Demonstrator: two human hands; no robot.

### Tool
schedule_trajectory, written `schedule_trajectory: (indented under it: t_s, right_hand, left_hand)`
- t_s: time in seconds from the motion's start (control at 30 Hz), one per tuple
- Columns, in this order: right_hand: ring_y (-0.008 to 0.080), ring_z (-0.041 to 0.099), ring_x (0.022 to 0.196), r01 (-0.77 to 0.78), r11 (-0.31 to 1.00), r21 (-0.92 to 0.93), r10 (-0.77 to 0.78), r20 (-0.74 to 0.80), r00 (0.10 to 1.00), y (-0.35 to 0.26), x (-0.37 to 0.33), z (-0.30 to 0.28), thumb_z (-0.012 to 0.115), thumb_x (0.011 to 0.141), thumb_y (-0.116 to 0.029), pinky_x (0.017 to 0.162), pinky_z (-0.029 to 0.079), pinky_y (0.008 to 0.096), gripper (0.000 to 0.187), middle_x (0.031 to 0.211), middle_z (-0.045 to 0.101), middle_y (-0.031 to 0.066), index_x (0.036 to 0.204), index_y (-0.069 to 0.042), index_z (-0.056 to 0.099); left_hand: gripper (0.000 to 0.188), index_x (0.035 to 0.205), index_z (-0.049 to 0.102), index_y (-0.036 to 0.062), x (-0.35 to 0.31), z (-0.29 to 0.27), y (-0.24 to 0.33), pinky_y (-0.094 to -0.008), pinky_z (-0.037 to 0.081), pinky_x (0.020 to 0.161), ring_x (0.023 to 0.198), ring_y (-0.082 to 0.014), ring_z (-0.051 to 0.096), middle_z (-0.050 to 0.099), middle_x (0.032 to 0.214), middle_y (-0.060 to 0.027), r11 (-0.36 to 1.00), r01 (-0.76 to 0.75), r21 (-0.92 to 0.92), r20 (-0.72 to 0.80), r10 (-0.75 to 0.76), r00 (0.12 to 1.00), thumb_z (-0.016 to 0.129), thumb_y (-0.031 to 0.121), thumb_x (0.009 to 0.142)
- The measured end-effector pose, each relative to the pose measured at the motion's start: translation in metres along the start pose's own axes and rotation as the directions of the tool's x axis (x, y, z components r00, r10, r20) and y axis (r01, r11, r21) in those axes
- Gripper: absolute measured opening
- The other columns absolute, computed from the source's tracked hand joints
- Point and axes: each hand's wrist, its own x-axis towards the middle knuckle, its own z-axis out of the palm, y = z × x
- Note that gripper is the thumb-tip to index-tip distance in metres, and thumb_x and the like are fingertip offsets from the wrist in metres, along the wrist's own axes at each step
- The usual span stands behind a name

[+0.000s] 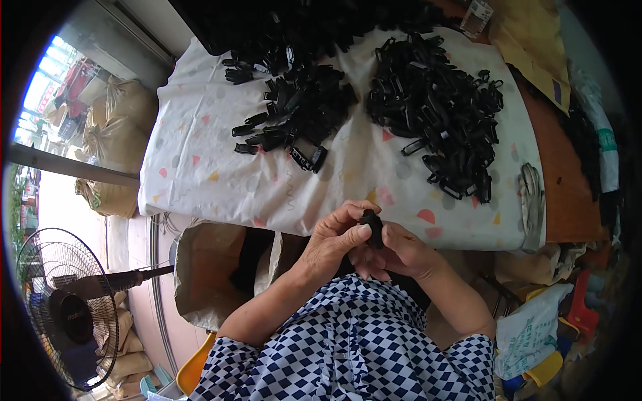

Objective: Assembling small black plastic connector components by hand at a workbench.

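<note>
A small black plastic part (372, 228), buckle-like in shape, is held up between my two hands at the table's front edge. My left hand (338, 234) pinches it between thumb and fingers. From the other side, the fingertips of my right hand (404, 252) close on the same part, and some of those fingers are hidden. Beyond my hands lie a left heap of black plastic parts (301, 110) and a larger right heap of black frame-like plastic parts (435, 113). Both rest on a white patterned tablecloth (214, 177).
A lined open sack (207, 274) stands below the table at left, near a black fan (70, 314). Tied sacks (120, 134) are piled farther left. Grey gloves (531, 204) lie at the table's right edge. A white plastic bag (531, 331) sits at lower right.
</note>
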Motion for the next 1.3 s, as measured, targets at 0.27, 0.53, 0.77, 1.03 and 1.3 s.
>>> schedule_trajectory:
  t_s: [0.27,0.53,0.77,1.03,1.3]
  right_hand:
    - [0.01,0.061,0.068,-0.135,0.958,-0.254,0.074,-0.236,0.969,-0.009,0.023,0.005,0.054,0.097,-0.033,0.055,0.048,0.0218,0.031,0.085,0.062,0.0041,0.109,-0.004,0.055]
    - [0.0281,0.056,0.091,-0.406,-0.563,-0.72,-0.49,-0.105,0.866,-0.088,0.025,-0.051,0.064,0.079,-0.002,0.075,0.05,0.0376,0.031,0.098,0.05,0.0107,0.109,-0.003,0.054]
    - [0.0216,0.056,0.089,-0.297,-0.782,-0.547,-0.375,0.033,0.926,-0.106,0.034,-0.076,0.066,0.074,0.0,0.071,0.052,0.033,0.022,0.097,0.053,0.008,0.093,-0.004,0.057]
    - [0.0058,0.055,0.078,-0.036,0.476,-0.879,-0.48,-0.294,0.826,-0.086,0.041,-0.042,0.063,0.09,-0.007,0.068,0.048,0.0219,0.02,0.093,0.057,0.0011,0.108,-0.002,0.055]
    - [0.0049,0.055,0.068,0.081,0.86,-0.504,-0.264,-0.303,0.915,-0.057,0.029,-0.011,0.063,0.092,-0.011,0.061,0.047,0.0201,0.016,0.08,0.06,-0.0012,0.105,-0.003,0.059]
  left_hand:
    - [0.031,0.108,0.056,0.0005,0.007,-0.019,0.002,-0.0256,0.052,0.069,0.074,-0.0131,0.062,0.061,0.11,-0.0112,0.957,-0.138,0.257,-0.087,0.165,0.982,0.05,0.03,0.099]
    - [0.025,0.107,0.057,0.0052,0.026,-0.09,0.074,-0.0356,0.049,0.075,0.091,-0.0264,0.061,0.054,0.105,-0.0115,-0.06,-0.02,0.998,0.05,0.565,0.824,0.058,0.001,0.082]
    - [0.028,0.106,0.062,0.0122,0.045,-0.097,0.088,-0.0399,0.049,0.077,0.094,-0.0291,0.059,0.053,0.11,-0.0083,-0.45,-0.029,0.893,0.245,0.43,0.869,0.064,0.006,0.079]
    - [0.034,0.123,0.054,0.0087,0.036,-0.084,0.067,-0.0244,0.045,0.06,0.065,-0.0116,0.055,0.062,0.081,-0.0026,0.566,-0.183,0.804,-0.069,0.394,0.916,0.061,0.012,0.09]
    - [0.034,0.127,0.049,0.0093,0.026,-0.037,0.031,-0.0194,0.034,0.049,0.056,-0.007,0.045,0.061,0.088,-0.0061,0.969,-0.153,0.195,0.007,0.154,0.988,0.058,0.013,0.094]
